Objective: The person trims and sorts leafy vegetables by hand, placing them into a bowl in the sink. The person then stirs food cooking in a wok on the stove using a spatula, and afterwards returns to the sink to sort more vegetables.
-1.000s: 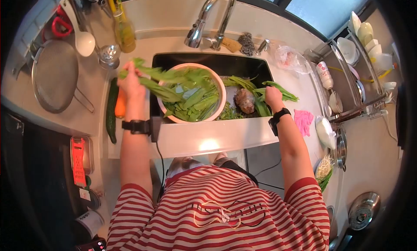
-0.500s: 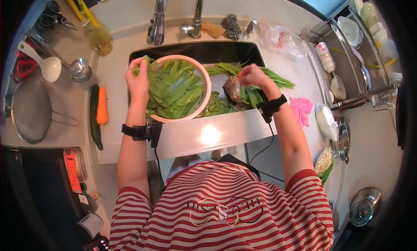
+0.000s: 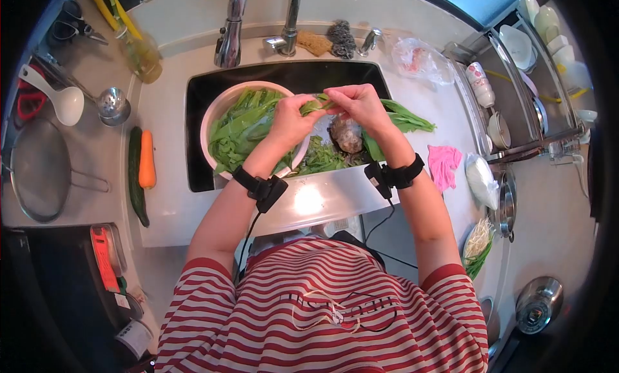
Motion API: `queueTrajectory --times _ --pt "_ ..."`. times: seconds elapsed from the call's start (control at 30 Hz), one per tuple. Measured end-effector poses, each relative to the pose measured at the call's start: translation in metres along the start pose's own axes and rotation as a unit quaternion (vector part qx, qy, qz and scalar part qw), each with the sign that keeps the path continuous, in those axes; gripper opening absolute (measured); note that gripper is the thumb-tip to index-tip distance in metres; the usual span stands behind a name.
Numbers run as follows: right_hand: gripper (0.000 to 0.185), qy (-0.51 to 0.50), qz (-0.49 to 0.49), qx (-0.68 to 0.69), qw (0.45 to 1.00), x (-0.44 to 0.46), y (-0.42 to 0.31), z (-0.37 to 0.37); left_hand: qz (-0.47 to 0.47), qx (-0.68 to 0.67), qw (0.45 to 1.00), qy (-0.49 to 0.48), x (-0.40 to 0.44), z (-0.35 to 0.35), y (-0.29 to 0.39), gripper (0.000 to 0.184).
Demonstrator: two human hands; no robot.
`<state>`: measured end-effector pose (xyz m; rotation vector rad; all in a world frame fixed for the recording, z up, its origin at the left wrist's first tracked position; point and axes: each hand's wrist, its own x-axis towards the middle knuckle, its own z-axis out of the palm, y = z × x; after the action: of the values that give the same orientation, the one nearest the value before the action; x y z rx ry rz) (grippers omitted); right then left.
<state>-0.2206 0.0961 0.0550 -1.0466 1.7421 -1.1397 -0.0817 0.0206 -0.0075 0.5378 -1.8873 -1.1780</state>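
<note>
Above the sink, my left hand and my right hand are close together, fingers closed on a green leafy stalk stretched between them. Below my left hand sits a round pink-rimmed basin full of long green leaves. A brown, rough lump like a root vegetable lies in the sink under my right hand. Loose leaf scraps are beside it. More green stalks rest across the sink's right edge.
The dark sink has two faucets behind it. A carrot and a cucumber lie left, near a strainer. On the right are a pink cloth, a plastic bag and a dish rack.
My left hand has moved right from the basin's left side to meet my right hand, which shifted slightly left. Both now grip one stalk. The basin sits a little farther left.
</note>
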Motion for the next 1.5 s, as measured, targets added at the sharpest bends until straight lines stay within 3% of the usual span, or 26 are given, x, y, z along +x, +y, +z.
queueTrajectory --times 0.1,0.2,0.27,0.33,0.4,0.47,0.53,0.6,0.67,0.73,0.8,0.83,0.87,0.97,1.0,1.1,1.17,1.3,1.33,1.4,1.5 --pt "0.016 -0.011 0.001 -0.036 0.999 0.0 0.004 -0.007 -0.031 -0.041 0.999 -0.017 -0.002 -0.007 -0.004 0.013" --pt "0.013 -0.024 -0.005 -0.023 0.999 0.001 0.007 -0.004 0.014 -0.023 0.999 -0.017 -0.002 -0.012 -0.004 0.012" --pt "0.012 -0.023 -0.023 -0.012 0.999 0.0 0.002 0.003 0.131 0.052 0.988 0.058 -0.003 -0.019 0.015 0.013" --pt "0.012 -0.027 -0.041 0.0 0.999 -0.002 -0.001 0.012 0.109 0.049 0.992 0.037 -0.006 -0.023 0.008 0.012" --pt "0.011 -0.036 -0.04 0.131 0.99 -0.002 -0.006 0.02 0.09 0.047 0.995 0.018 -0.006 -0.031 0.006 0.011" --pt "0.01 -0.051 -0.038 0.185 0.981 -0.003 -0.011 0.029 0.023 -0.108 0.993 0.039 -0.006 -0.038 0.007 0.01" --pt "0.01 -0.066 -0.033 0.237 0.969 -0.003 -0.015 0.038 0.04 -0.144 0.987 0.064 -0.009 -0.041 0.013 0.007" --pt "0.01 -0.051 -0.09 0.194 0.976 0.002 -0.019 0.049 -0.13 -0.274 0.945 0.124 -0.015 -0.043 0.02 0.003" --pt "0.008 -0.048 -0.118 0.152 0.98 0.007 -0.017 0.055 -0.141 -0.317 0.924 0.162 -0.015 -0.044 0.019 0.003" --pt "0.005 -0.053 -0.203 0.027 0.977 0.012 -0.003 0.062 -0.153 -0.359 0.899 0.199 -0.012 -0.05 0.019 0.003" --pt "0.005 -0.071 -0.182 0.009 0.981 0.013 0.015 0.057 -0.134 -0.361 0.887 0.255 -0.004 -0.069 0.019 0.005" --pt "0.008 -0.051 -0.178 -0.18 0.966 0.009 0.022 0.049 -0.124 -0.359 0.88 0.286 0.0 -0.082 0.015 0.007" --pt "0.011 -0.027 -0.169 -0.362 0.916 0.007 0.033 0.039 -0.114 -0.355 0.872 0.316 0.003 -0.098 0.011 0.009" --pt "0.013 -0.021 -0.057 -0.552 0.832 0.011 0.106 -0.01 -0.074 -0.364 0.847 0.382 0.003 -0.15 0.002 0.013" --pt "0.012 0.004 -0.016 -0.61 0.792 0.006 0.127 -0.025 -0.036 -0.358 0.847 0.391 0.001 -0.165 -0.001 0.014" --pt "0.011 0.011 0.053 -0.627 0.777 -0.009 0.155 -0.05 -0.026 -0.319 0.852 0.414 0.0 -0.194 -0.005 0.012" --pt "0.018 -0.058 0.124 -0.607 0.783 -0.009 0.171 -0.059 -0.064 -0.285 0.871 0.396 0.0 -0.19 -0.013 0.012" --pt "0.012 0.0 0.064 -0.582 0.811 -0.006 0.138 -0.039 -0.185 -0.135 0.946 0.229 0.005 -0.145 -0.031 0.017" --pt "0.013 -0.001 0.029 -0.546 0.837 0.0 0.136 -0.038 -0.178 -0.029 0.971 0.16 0.011 -0.13 -0.033 0.022" --pt "0.015 -0.002 -0.004 -0.505 0.863 0.006 0.133 -0.035 -0.196 0.062 0.977 0.053 0.02 -0.101 -0.064 0.061" --pt "0.017 0.009 -0.062 -0.476 0.877 0.007 0.116 -0.037 -0.234 0.137 0.962 0.037 0.027 -0.083 -0.084 0.073"
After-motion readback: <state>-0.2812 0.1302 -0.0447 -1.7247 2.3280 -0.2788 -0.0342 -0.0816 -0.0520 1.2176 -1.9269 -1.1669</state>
